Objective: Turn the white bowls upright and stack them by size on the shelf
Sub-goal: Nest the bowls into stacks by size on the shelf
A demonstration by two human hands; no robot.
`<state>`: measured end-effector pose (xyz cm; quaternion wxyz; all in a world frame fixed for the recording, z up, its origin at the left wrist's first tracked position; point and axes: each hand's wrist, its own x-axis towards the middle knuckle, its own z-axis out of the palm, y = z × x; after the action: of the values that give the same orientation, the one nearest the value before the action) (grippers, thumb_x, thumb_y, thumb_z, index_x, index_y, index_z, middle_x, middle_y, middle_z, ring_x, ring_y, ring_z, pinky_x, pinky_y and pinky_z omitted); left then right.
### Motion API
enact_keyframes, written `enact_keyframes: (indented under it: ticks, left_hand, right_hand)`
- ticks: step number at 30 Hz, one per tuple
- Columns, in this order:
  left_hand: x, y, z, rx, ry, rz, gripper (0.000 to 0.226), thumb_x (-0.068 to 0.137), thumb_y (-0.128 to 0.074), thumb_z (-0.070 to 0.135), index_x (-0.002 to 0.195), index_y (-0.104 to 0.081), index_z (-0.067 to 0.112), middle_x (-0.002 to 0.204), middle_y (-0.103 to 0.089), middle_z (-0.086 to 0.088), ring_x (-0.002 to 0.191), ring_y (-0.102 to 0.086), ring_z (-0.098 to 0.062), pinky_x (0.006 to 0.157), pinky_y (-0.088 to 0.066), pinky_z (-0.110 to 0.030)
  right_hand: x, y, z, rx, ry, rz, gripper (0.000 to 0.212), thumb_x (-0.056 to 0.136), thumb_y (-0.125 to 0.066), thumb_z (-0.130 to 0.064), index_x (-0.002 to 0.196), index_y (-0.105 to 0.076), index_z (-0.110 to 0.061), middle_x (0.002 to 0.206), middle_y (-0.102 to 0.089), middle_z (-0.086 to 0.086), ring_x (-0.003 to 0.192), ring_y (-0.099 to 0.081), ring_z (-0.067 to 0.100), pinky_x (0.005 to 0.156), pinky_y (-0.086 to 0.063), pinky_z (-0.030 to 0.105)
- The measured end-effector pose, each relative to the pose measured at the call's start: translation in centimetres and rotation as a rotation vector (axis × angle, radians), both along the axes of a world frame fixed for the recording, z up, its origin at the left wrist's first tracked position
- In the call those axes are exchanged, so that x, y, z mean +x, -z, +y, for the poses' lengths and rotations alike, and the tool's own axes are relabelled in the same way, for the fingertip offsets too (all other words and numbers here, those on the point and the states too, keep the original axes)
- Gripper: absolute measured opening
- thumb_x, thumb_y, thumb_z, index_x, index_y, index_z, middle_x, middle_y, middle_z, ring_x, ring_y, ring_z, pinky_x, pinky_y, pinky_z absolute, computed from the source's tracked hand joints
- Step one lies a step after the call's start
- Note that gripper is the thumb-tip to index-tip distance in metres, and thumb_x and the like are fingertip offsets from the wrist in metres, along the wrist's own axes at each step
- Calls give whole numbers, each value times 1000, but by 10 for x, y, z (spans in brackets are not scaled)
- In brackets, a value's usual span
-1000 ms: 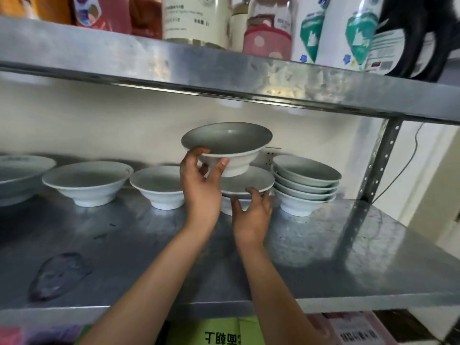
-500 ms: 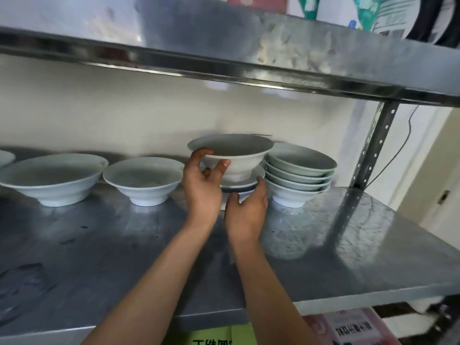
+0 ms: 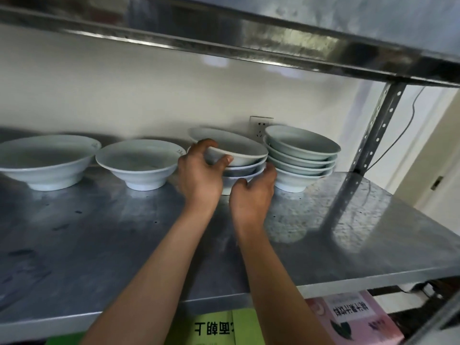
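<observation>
1. Far left, along the back edge of the shelf (image 3: 348, 232), a wide bowl (image 3: 47, 161) stands upright, glazed white, flared, on a short round foot
2. Just right of it stands a second bowl (image 3: 139, 163) of like shape, somewhat smaller, not touching it
3. The left hand (image 3: 199, 178) grips the top bowl (image 3: 231, 148) by its near rim, fingers over the lip and thumb under; a second ago this bowl was held well above the middle stack (image 3: 245, 170), and now it sits tilted in it, so that placement looks nearly done
4. The right hand (image 3: 254, 195) cups the stack's lower bowls, fingers curled against their sides
5. Right of that, a settled stack (image 3: 302, 155) of about four bowls stands near the back right post
6. The shelf is dull scuffed steel, smooth, so glazed feet could slide
</observation>
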<state>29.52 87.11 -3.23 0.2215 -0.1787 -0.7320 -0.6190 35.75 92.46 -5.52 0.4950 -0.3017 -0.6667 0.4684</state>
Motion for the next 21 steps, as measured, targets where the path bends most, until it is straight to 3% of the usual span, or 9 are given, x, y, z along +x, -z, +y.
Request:
enact_keyframes:
  ticks: [7,10,13,15,17,21]
  left_hand:
    - [-19,12,-4,-139,48,63,31,73,-71,45,98,-65,29,94,-69,-3,91,-62,-31,78,-52,-42]
    - [-17,20,-9,-263,35,117,41,81,-63,44,116,-63,22,117,-64,-9,108,-57,-35,90,-48,-46]
    - [-9,19,-19,-328,26,138,52,90,-59,35,137,-50,15,142,-45,-19,128,-42,-38,106,-37,-48]
    - [-12,17,-34,-360,-21,204,54,92,-52,35,140,-46,11,145,-42,-22,131,-39,-40,108,-35,-46]
    - [-23,13,-52,-478,-150,276,55,90,-43,40,137,-50,12,145,-43,-21,131,-39,-41,105,-36,-51]
    - [-48,14,-88,-803,-303,118,55,94,-46,49,140,-44,20,156,-25,-13,144,-15,-36,109,-17,-63]
  right_hand:
    - [9,2,5,55,42,-159,70,78,-51,2,145,-33,-4,146,-43,16,137,-36,34,113,-30,40]
    - [15,7,5,104,19,-303,70,80,-52,0,146,-29,-2,149,-38,17,140,-31,36,115,-27,41]
    - [22,11,7,104,-32,-426,75,84,-55,-6,151,-21,-3,156,-28,18,145,-23,33,118,-23,40]
    - [25,13,8,94,-59,-561,73,86,-54,-12,150,-21,-3,157,-25,17,146,-20,31,118,-23,43]
    - [25,15,7,121,-84,-732,72,90,-51,-21,151,-19,-1,160,-18,17,149,-14,30,120,-17,43]
    - [19,20,3,205,-109,-926,69,93,-42,-30,152,-20,-2,161,-9,20,150,-4,32,122,-7,44]
